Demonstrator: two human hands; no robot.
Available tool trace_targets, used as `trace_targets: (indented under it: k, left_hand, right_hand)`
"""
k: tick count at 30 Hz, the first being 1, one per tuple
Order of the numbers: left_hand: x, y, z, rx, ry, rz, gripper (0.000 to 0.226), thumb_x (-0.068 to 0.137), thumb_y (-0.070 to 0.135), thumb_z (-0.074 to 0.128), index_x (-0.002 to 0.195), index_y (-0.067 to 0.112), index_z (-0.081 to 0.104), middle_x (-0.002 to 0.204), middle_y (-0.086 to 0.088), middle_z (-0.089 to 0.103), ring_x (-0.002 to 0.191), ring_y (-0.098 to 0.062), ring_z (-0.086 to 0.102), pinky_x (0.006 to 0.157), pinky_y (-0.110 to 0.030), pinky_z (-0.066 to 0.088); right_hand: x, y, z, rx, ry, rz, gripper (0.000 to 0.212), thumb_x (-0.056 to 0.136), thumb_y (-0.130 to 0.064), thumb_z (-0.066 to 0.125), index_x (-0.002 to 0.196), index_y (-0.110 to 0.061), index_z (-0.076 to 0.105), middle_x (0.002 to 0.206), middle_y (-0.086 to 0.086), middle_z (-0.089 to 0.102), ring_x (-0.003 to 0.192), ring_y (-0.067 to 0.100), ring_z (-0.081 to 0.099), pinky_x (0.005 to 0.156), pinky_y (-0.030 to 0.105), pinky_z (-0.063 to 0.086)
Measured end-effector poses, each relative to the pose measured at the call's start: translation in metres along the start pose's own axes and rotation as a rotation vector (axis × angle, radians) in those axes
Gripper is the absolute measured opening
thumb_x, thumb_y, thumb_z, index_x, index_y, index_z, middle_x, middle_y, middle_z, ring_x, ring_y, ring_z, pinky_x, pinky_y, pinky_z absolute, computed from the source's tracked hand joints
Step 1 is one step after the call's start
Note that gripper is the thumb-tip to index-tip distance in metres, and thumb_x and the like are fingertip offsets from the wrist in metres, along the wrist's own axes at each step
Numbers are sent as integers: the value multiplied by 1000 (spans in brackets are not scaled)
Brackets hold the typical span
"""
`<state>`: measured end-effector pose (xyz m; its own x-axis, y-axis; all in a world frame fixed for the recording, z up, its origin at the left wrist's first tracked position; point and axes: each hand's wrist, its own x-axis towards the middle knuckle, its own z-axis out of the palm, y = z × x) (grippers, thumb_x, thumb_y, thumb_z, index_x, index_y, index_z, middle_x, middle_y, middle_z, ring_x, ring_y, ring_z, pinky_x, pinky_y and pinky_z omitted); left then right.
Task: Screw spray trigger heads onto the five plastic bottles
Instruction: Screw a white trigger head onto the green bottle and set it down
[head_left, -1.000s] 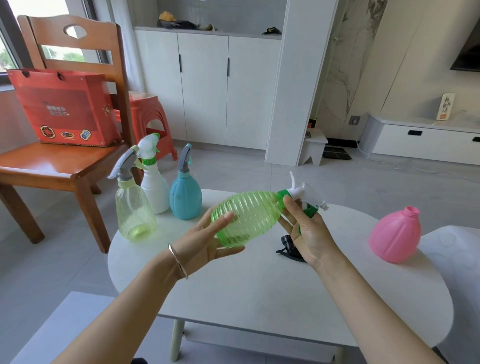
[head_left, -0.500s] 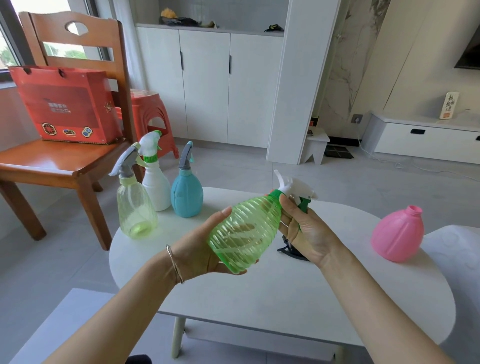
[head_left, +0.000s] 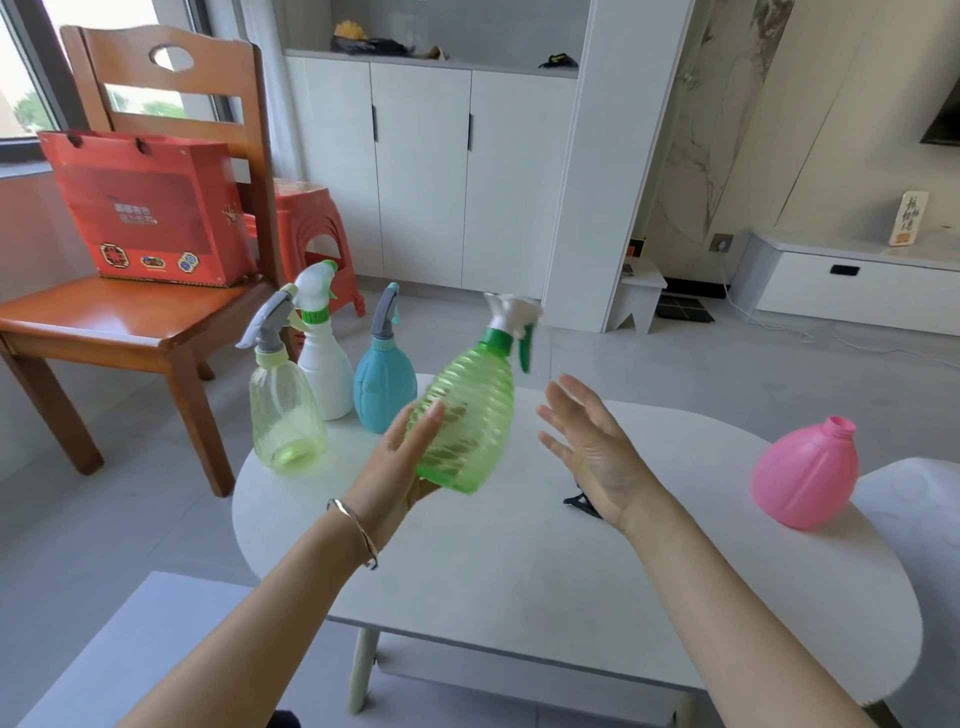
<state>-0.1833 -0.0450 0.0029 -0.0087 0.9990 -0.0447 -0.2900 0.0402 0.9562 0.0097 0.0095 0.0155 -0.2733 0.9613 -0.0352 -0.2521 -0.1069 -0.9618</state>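
Observation:
My left hand (head_left: 402, 465) holds a ribbed green bottle (head_left: 467, 421) nearly upright above the white table (head_left: 519, 582); a white-and-green trigger head (head_left: 511, 319) sits on its neck. My right hand (head_left: 592, 447) is open beside it, fingers spread, touching nothing. Behind stand three bottles with heads on: a pale yellow-green bottle (head_left: 285, 410), a white bottle (head_left: 322, 358) and a blue bottle (head_left: 384, 379). At the right a pink bottle (head_left: 802, 475) stands with a bare neck. A black trigger head (head_left: 579, 501) lies mostly hidden behind my right wrist.
A wooden chair (head_left: 135, 322) with a red gift bag (head_left: 150, 208) stands left of the table, an orange stool (head_left: 306, 228) behind it. White cabinets (head_left: 421, 176) line the far wall. A pale cushion (head_left: 914, 504) lies at the right edge.
The green bottle swung from lying sideways to nearly upright in my left hand. My right hand let go of the trigger head and opened, drawing away to the right.

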Motion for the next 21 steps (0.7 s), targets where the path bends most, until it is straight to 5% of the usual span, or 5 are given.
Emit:
trace_targets:
  k: [5, 9, 13, 18, 21]
  left_hand:
    - [3, -5, -12, 177, 198, 237, 63, 72, 58, 56, 126, 26, 50, 122, -12, 61, 112, -28, 61, 95, -47, 50]
    - [4, -13, -18, 256, 158, 348, 45, 80, 48, 45, 121, 33, 47, 114, -3, 61, 97, -4, 64, 77, -18, 53]
    - [5, -14, -29, 291, 158, 400, 36, 83, 41, 43, 118, 35, 44, 112, 6, 57, 92, 10, 60, 73, -9, 48]
    - [5, -7, -59, 404, 307, 466, 43, 95, 48, 34, 130, 26, 45, 129, 7, 51, 119, 10, 46, 94, -5, 37]
    - [7, -4, -90, 581, 580, 625, 53, 88, 48, 40, 130, 18, 45, 133, 4, 46, 127, -5, 40, 107, -28, 33]
  right_hand:
    - [-1, 13, 36, -109, -185, 104, 67, 69, -44, 67, 130, -20, 49, 129, -3, 60, 118, 15, 58, 99, 34, 47]
    - [1, 20, 63, -156, -239, 41, 53, 68, -45, 69, 118, -27, 58, 104, -17, 72, 99, -1, 66, 73, 14, 53]
    - [9, 27, 79, -176, -183, 4, 64, 65, -41, 74, 123, -21, 56, 116, -3, 69, 108, 11, 65, 94, 32, 51]
    - [23, 41, 95, -180, -185, -34, 69, 62, -36, 78, 124, -21, 52, 119, -4, 67, 109, 8, 63, 86, 23, 52]
    - [37, 54, 101, -197, -191, -46, 70, 60, -36, 80, 123, -21, 52, 118, -4, 67, 110, 7, 62, 77, 15, 52]
